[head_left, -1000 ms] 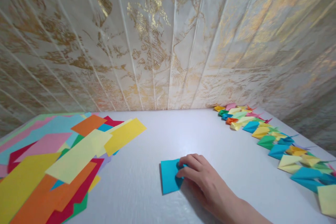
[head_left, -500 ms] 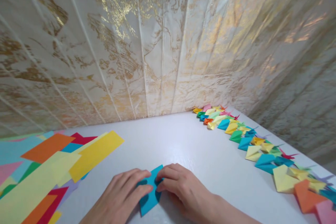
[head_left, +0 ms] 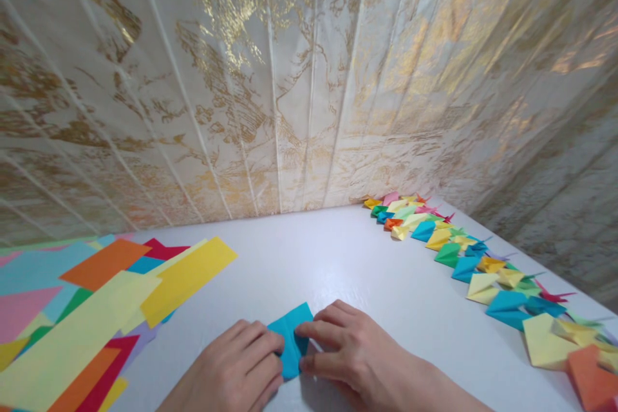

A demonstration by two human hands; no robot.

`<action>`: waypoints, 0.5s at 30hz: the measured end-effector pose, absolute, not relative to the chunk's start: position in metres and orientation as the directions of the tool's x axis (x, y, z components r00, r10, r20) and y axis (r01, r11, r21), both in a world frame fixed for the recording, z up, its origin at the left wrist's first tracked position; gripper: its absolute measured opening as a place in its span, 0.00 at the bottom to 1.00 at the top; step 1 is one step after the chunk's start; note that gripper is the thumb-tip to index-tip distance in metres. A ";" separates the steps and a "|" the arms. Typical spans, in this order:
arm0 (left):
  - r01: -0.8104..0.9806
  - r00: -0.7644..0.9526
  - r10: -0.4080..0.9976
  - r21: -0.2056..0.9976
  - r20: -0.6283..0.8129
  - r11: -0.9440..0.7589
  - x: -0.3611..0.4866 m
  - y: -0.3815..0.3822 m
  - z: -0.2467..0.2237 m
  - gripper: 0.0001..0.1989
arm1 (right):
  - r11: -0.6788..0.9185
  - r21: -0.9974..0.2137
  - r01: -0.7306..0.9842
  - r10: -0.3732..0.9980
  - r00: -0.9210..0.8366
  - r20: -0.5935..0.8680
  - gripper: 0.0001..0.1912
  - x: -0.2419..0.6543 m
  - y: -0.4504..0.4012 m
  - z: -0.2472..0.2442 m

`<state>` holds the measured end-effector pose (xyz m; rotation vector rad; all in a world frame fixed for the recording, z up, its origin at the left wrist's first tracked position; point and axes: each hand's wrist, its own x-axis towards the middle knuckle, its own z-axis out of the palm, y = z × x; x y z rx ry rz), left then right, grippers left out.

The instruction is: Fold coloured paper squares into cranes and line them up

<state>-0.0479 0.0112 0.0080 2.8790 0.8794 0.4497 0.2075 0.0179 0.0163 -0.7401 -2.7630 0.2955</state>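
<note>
A small blue sheet of folded paper (head_left: pixel 292 341) lies on the white table between my hands, with a crease line showing across it. My left hand (head_left: pixel 241 360) grips its left edge, fingers curled together and the thumb mostly hidden. On the right edge, the thumb and index finger of my right hand (head_left: pixel 345 347) hold the paper, its other fingers bent above. The paper's lower left part is covered by my left fingers.
Loose coloured paper strips, among them a pale yellow strip (head_left: pixel 82 341) and an orange one (head_left: pixel 105 264), overlap at the left. Rows of folded paper cranes (head_left: pixel 466 268) line the table's right edge. A gold-patterned curtain (head_left: pixel 270 90) hangs behind the white table (head_left: pixel 299 251).
The blue paper has turned and shows more of its width between my hands. My left fingers have curled closer over its left edge. The whole view has shifted slightly.
</note>
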 end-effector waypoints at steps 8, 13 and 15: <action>0.751 0.611 0.785 0.240 0.100 -0.615 -0.023 0.022 0.007 0.09 | 0.862 -0.297 0.411 0.471 -0.866 0.170 0.06 0.206 0.018 0.021; 0.777 0.611 0.784 0.109 0.110 -0.620 -0.007 0.026 0.006 0.08 | 0.870 -0.337 0.360 0.454 -0.853 0.259 0.11 0.206 0.018 0.014; 0.768 0.618 0.766 0.076 0.174 -0.637 -0.006 0.026 0.003 0.09 | 0.878 -0.331 0.346 0.440 -0.856 0.273 0.12 0.207 0.018 0.014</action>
